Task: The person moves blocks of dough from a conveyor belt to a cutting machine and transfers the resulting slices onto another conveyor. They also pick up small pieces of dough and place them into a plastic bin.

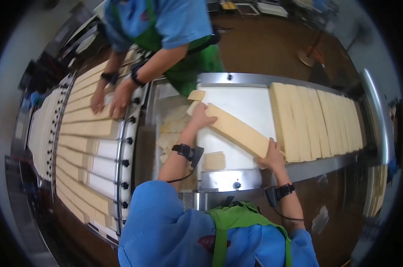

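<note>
A long cream-coloured block [239, 131], which looks like dough or stacked dough sheets, lies at a slant across the white work surface [250, 100]. My left hand [202, 117] is closed round its far left end. At the near right end, my right hand [272, 156] grips it with the thumb and fingers around the end. A thin square piece [197, 95] is just beyond my left hand. Another flat square piece [214, 161] lies on the surface near the metal edge. Right of the held block stands a row of several similar long blocks [295, 120], packed side by side.
A co-worker's hands [108, 103] touch cream blocks on the slatted rack [120, 151] at left. Between rack and work surface, a bin holds loose flat scraps [172, 129]. A metal rail [375, 111] curves at far right; a metal plate [230, 180] edges the near side.
</note>
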### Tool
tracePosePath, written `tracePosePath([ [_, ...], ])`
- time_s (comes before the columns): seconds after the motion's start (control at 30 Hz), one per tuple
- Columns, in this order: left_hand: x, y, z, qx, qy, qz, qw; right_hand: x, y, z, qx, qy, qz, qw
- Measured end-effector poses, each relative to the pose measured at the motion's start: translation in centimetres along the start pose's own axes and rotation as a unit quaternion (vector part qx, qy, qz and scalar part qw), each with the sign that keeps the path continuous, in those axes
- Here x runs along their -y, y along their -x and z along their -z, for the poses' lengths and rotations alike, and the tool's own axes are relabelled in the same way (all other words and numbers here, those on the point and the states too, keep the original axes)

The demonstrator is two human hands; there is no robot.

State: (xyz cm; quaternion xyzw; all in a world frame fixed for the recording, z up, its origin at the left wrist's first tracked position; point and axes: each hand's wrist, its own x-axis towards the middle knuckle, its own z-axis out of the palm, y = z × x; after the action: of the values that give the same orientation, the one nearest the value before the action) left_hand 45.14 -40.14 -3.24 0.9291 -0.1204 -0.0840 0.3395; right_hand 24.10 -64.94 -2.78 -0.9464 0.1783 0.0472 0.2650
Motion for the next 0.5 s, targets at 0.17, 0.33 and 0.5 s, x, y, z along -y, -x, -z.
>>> tracePosePath([
  [0.17, 7.2, 6.1, 2.6, -0.199, 0.323, 0.02, 0.925, 5.4, -1.2, -2.6, -0.091, 0.009, 0.145, 0.985],
  [0.33, 9.7, 17.2, 16.3, -0.454, 0.143, 0.094, 0.874, 18.2, 3.2, -4.4, -0.05, -0.085, 0.291, 0.952],
  [0.5, 24.6, 28.5, 27.0, -0.553, 0.161, 0.131, 0.807, 29.5, 10.2, -9.2, 0.111, -0.237, 0.365, 0.894],
])
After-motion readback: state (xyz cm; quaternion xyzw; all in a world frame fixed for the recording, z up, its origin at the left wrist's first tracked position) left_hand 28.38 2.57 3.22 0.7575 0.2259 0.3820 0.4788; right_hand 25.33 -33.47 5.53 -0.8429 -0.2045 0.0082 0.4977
